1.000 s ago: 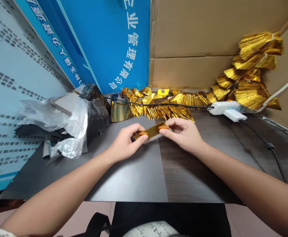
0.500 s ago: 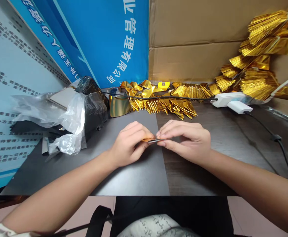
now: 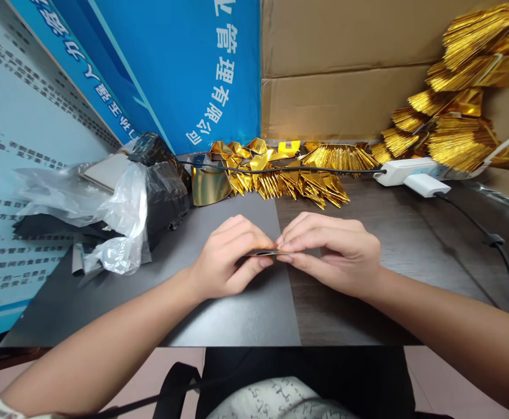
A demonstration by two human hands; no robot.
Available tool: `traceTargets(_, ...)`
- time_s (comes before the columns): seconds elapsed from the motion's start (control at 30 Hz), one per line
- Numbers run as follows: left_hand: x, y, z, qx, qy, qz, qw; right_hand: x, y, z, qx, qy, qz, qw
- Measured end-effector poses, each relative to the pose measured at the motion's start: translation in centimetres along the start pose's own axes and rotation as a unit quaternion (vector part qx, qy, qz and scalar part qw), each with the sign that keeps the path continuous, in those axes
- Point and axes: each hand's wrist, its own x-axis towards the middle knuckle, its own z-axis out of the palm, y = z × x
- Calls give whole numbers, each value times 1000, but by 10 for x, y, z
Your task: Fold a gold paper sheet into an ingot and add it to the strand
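Note:
My left hand and my right hand meet over the middle of the dark table. Both pinch a small gold foil sheet, which lies nearly flat and edge-on between the fingertips, so only a thin dark sliver of it shows. Fingers of both hands are closed on it, thumbs underneath. Behind the hands lies a heap of folded gold foil pieces.
A crumpled clear plastic bag over black packets sits at the left. Bundles of gold foil lean on the cardboard wall at the right. A white power strip with cables lies at the back right. Blue printed boards stand behind.
The gold sheet was held up with its face showing; both hands have since closed together and turned it flat and edge-on. The view shifted slightly.

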Motion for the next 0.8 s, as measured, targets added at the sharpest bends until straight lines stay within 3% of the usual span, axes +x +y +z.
traceTargets(0.6, 2, 3, -2, -28, 6, -3, 1000, 3, -1, -1, -21, -7, -33, 999)
traceTargets(0.7, 2, 3, -1, -42, -11, -42, 998, 2, -2, -1, -18, 34, -4, 999)
traceTargets(0.8, 2, 1, -1, -41, -27, -147, 988, 1, -1, 0, -34, 105, 91, 990)
